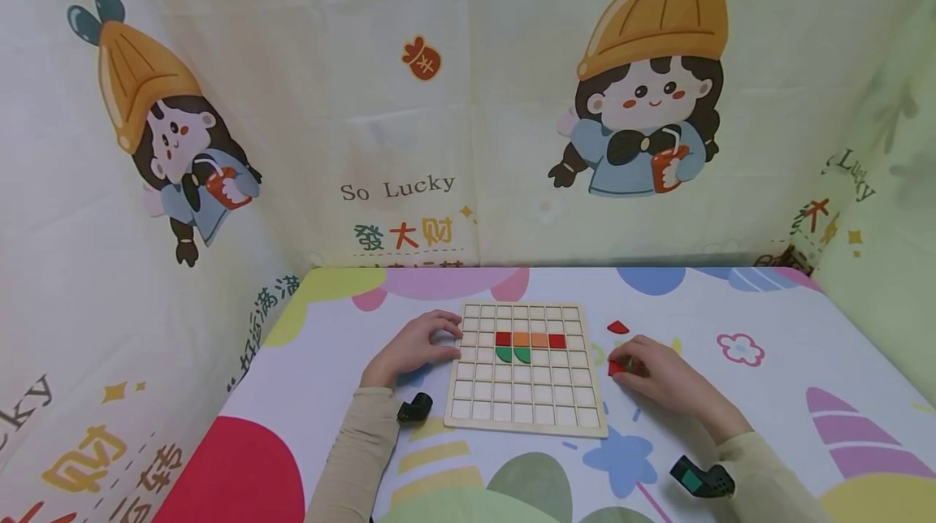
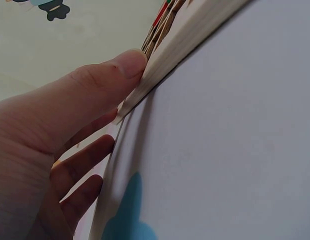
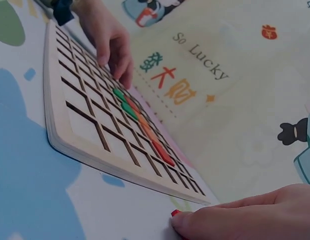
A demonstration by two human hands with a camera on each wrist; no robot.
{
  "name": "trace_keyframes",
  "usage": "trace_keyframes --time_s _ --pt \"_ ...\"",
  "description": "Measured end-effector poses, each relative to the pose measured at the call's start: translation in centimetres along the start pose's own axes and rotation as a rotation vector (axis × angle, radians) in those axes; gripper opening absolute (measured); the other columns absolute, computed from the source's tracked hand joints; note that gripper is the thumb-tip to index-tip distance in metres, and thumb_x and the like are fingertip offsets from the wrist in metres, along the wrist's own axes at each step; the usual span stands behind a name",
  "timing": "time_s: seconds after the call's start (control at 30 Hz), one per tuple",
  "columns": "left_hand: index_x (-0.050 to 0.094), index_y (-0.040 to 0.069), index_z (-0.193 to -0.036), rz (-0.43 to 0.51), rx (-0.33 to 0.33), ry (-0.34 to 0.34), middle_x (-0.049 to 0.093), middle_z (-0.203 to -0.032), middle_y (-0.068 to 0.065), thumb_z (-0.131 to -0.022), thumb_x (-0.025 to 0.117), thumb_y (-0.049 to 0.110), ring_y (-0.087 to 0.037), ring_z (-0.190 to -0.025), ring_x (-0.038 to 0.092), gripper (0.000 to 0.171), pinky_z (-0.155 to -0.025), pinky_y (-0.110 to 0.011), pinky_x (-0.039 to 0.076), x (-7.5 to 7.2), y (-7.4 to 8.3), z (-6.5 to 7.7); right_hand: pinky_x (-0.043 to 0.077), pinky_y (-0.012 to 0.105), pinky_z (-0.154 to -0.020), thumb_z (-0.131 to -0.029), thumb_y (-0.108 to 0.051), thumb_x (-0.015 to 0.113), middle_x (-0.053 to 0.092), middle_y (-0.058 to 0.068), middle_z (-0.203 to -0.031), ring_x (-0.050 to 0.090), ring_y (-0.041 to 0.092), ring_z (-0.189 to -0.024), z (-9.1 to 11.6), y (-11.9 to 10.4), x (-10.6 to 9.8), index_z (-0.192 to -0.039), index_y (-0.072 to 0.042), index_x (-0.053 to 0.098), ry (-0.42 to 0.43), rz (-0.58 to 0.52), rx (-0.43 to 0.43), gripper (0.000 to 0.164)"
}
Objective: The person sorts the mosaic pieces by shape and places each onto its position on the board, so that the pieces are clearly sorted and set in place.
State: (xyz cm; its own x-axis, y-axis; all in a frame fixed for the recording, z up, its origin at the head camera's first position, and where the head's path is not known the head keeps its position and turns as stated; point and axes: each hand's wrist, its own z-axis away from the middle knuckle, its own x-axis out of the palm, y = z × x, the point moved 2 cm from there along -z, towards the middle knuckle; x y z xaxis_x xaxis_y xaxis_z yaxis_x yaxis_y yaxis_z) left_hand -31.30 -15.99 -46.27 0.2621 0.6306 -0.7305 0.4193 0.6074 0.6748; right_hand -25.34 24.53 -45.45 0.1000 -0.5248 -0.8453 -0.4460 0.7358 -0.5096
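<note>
A square wooden grid board (image 1: pixel 527 430) lies on the table. One row holds a red tile (image 1: pixel 504 339), two orange tiles (image 1: pixel 522 339) and a second red tile (image 1: pixel 557 341); below sit two green quarter-round tiles (image 1: pixel 504 354). My left hand (image 1: pixel 417 344) touches the board's left edge, its thumb (image 2: pixel 130 64) against the side and the other fingers loosely bent. To the right of the board, my right hand (image 1: pixel 658 374) pinches a small red tile (image 1: pixel 614 369) between thumb and fingertips, close over the table. The fingers mostly hide it in the right wrist view.
Another red tile (image 1: pixel 617 327), with a curved side, lies right of the board, just beyond my right hand. A patterned cloth covers the table (image 1: pixel 409 304). A printed curtain (image 1: pixel 512 222) stands behind the table and along both sides.
</note>
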Motion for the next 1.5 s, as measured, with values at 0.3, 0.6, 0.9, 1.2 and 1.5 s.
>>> trace_keyframes --time_s 0.3,0.6,0.9,1.2,1.5 --pt "0.072 0.015 -0.101 0.008 0.0 -0.004 0.057 -0.133 0.0 -0.082 0.08 0.026 -0.023 -0.13 0.047 0.024 -0.112 -0.043 0.034 0.22 0.0 0.16 0.044 0.022 -0.063 -0.084 -0.015 0.075 0.054 -0.003 -0.097 0.047 0.009 -0.078 0.48 0.38 -0.46 -0.118 -0.009 0.07 -0.072 -0.045 0.03 0.034" --pt "0.072 0.014 -0.101 0.011 -0.005 -0.002 0.058 -0.133 -0.001 -0.082 0.08 0.023 -0.023 -0.131 0.046 0.023 -0.112 -0.043 0.034 0.28 -0.04 0.17 0.048 0.023 -0.067 -0.085 -0.016 0.075 0.056 -0.006 -0.096 0.049 0.006 -0.078 0.73 0.92 -0.76 -0.113 -0.011 0.069 -0.08 -0.037 0.011 0.029" --pt "0.072 0.015 -0.102 -0.002 0.019 0.002 0.057 -0.133 -0.001 -0.082 0.08 0.024 -0.023 -0.131 0.047 0.023 -0.112 -0.043 0.034 0.13 -0.15 0.12 0.047 0.024 -0.064 -0.082 -0.022 0.079 0.055 -0.002 -0.091 0.049 0.013 -0.077 0.14 0.77 -0.29 -0.103 -0.009 0.067 0.026 -0.013 0.098 0.028" --pt "0.072 0.015 -0.103 -0.006 0.014 0.004 0.057 -0.133 0.0 -0.082 0.08 0.023 -0.023 -0.13 0.047 0.023 -0.112 -0.042 0.035 -0.05 -0.07 0.11 0.047 0.026 -0.067 -0.083 -0.02 0.078 0.059 0.001 -0.099 0.049 0.013 -0.08 0.19 0.4 -0.29 -0.106 -0.01 0.07 0.054 0.004 0.089 0.026" --pt "0.072 0.015 -0.103 0.002 0.014 0.004 0.057 -0.133 0.0 -0.082 0.08 0.023 -0.022 -0.13 0.047 0.023 -0.112 -0.042 0.035 -0.09 0.08 0.11 0.044 0.025 -0.063 -0.084 -0.015 0.077 0.058 0.0 -0.097 0.048 0.012 -0.077 0.19 0.32 -0.3 -0.104 -0.011 0.069 0.079 0.027 0.069 0.022"
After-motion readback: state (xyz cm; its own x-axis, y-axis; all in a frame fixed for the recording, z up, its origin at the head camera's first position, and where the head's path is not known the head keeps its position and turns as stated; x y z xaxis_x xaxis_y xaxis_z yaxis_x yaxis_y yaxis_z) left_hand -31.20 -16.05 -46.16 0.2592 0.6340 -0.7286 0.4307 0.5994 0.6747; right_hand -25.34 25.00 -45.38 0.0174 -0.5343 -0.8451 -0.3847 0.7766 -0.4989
